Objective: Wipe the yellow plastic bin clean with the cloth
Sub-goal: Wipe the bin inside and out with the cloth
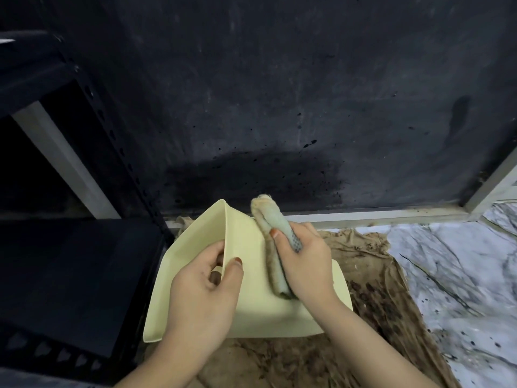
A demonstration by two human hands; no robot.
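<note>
Yellow bin | left hand grips rim | right hand presses cloth

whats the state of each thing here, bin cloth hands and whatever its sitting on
yellow plastic bin: tipped up, resting on the brown sheet, gripped at one edge
cloth: rolled up, dirty along one side, pressed on the bin
left hand: grips the bin's edge
right hand: holds the cloth
brown sheet: crumpled, stained, spread on the floor

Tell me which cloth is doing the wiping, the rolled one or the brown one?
The rolled cloth, gripped by the right hand against the bin; the brown cloth lies flat underneath.
</note>
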